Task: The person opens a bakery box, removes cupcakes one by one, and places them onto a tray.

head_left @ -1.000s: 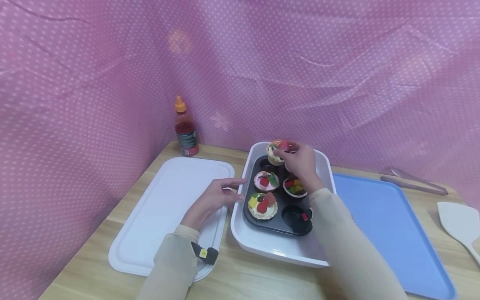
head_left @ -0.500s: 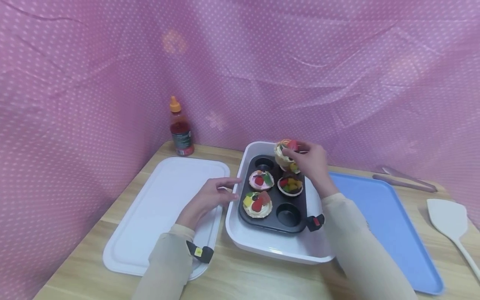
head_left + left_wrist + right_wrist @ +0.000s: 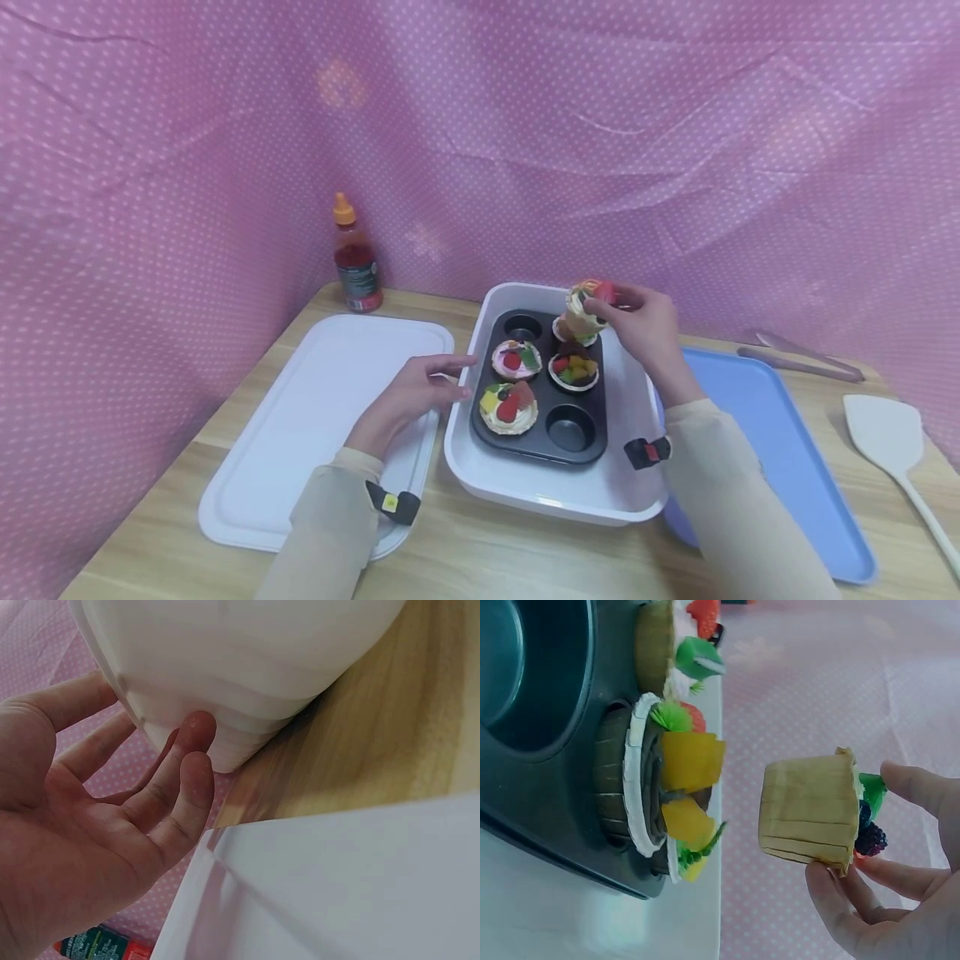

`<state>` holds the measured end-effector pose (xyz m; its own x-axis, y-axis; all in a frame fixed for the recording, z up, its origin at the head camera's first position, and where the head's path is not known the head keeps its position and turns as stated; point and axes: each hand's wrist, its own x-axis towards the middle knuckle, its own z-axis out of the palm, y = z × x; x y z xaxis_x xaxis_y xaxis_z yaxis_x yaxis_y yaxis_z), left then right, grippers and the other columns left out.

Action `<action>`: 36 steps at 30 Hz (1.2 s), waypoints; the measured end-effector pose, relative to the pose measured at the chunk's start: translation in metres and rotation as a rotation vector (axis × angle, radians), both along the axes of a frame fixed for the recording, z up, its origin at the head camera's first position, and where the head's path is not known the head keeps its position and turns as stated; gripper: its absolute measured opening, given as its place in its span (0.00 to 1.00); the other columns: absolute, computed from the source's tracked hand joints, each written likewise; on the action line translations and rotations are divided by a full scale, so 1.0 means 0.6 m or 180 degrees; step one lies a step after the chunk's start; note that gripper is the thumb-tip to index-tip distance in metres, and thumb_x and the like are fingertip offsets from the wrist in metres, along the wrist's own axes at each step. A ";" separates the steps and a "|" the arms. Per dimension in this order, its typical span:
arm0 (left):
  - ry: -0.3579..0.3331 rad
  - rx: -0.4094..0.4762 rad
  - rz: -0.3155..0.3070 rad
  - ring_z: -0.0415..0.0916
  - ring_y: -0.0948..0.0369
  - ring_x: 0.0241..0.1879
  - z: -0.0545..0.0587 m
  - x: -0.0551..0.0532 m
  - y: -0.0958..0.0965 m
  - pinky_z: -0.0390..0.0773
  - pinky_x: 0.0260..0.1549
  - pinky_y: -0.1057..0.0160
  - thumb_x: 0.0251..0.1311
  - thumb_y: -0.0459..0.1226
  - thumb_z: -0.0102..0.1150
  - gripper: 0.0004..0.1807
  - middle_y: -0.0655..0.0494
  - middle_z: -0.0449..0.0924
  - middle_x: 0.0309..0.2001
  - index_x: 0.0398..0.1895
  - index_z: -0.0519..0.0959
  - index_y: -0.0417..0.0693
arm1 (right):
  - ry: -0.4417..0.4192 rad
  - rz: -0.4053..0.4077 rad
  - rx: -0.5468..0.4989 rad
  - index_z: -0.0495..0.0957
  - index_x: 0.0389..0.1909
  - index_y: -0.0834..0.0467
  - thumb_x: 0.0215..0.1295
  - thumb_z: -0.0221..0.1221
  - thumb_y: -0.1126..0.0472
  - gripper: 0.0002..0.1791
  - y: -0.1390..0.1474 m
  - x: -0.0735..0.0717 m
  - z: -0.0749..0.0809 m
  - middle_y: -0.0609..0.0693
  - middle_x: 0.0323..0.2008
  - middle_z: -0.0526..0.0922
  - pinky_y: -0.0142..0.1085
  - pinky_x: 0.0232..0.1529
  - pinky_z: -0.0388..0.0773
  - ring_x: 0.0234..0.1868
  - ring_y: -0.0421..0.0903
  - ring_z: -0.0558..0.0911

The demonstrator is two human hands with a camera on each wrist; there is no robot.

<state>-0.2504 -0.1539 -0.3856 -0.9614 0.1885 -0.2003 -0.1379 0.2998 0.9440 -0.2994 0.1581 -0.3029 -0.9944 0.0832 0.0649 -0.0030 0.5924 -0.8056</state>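
Observation:
In the head view my right hand pinches a cupcake topped with cream and fruit, above the far right of a dark muffin tin. The right wrist view shows its pale wrapper, tilted on its side and apart from the tin. Below sit a chocolate cupcake, a pink-cream cupcake, a strawberry-topped cupcake and one partly hidden behind the held cupcake. Dark bottoms show in the far left and near right wells. My left hand, fingers loosely extended, is at the white tub's left rim.
The tub holds the tin. A white board lies left under my left forearm. A sauce bottle stands at the back left. On the right are a blue tray, tongs and a white spatula. Pink curtain hangs close behind.
My right hand has carried the cupcake rightward, from over the far left well to over the far right one. The left hand stays by the tub rim. The head view has shifted slightly.

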 end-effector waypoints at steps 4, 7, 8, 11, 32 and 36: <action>0.0002 -0.0008 -0.0003 0.82 0.61 0.39 -0.002 0.000 -0.001 0.80 0.38 0.64 0.57 0.33 0.70 0.29 0.45 0.79 0.60 0.64 0.79 0.54 | 0.0024 -0.0079 0.0001 0.72 0.69 0.57 0.61 0.66 0.38 0.41 0.014 0.005 0.001 0.60 0.63 0.80 0.54 0.62 0.77 0.63 0.59 0.78; -0.0018 -0.0019 -0.0013 0.82 0.60 0.40 -0.003 -0.001 -0.001 0.80 0.39 0.63 0.57 0.34 0.70 0.29 0.45 0.79 0.61 0.64 0.79 0.55 | 0.0031 -0.0176 -0.0052 0.72 0.69 0.58 0.61 0.67 0.38 0.41 0.025 0.010 0.002 0.60 0.63 0.80 0.53 0.62 0.76 0.63 0.58 0.78; -0.0027 -0.0025 -0.0013 0.82 0.60 0.40 -0.004 -0.002 -0.001 0.80 0.40 0.63 0.57 0.34 0.70 0.29 0.45 0.79 0.61 0.64 0.79 0.55 | 0.0029 -0.0212 -0.0075 0.73 0.69 0.58 0.61 0.67 0.39 0.41 0.029 0.010 0.002 0.60 0.62 0.80 0.53 0.62 0.76 0.63 0.58 0.78; -0.0028 -0.0061 -0.0009 0.82 0.60 0.41 -0.005 -0.003 -0.001 0.80 0.41 0.63 0.57 0.35 0.71 0.29 0.46 0.79 0.61 0.64 0.79 0.55 | 0.0029 -0.0282 -0.0133 0.73 0.68 0.58 0.61 0.67 0.38 0.41 0.039 0.012 0.003 0.60 0.62 0.80 0.51 0.62 0.76 0.62 0.57 0.78; 0.0024 -0.0053 -0.0044 0.81 0.62 0.37 0.001 -0.003 0.001 0.81 0.36 0.63 0.56 0.33 0.69 0.30 0.44 0.78 0.61 0.65 0.78 0.53 | 0.0035 -0.0649 -0.0175 0.75 0.68 0.53 0.60 0.68 0.39 0.38 0.123 0.047 0.006 0.53 0.56 0.83 0.27 0.44 0.73 0.43 0.31 0.76; 0.0120 -0.0055 -0.0080 0.81 0.63 0.36 -0.002 -0.003 0.000 0.80 0.34 0.64 0.56 0.31 0.69 0.30 0.41 0.78 0.61 0.65 0.78 0.49 | 0.0089 -0.0655 -0.0133 0.76 0.66 0.53 0.59 0.69 0.39 0.38 0.134 0.050 0.005 0.45 0.49 0.85 0.28 0.43 0.73 0.42 0.29 0.76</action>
<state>-0.2523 -0.1541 -0.3868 -0.9633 0.2096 -0.1675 -0.0946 0.3190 0.9430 -0.2693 0.2384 -0.3001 -0.9541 0.2874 0.0844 0.0918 0.5489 -0.8308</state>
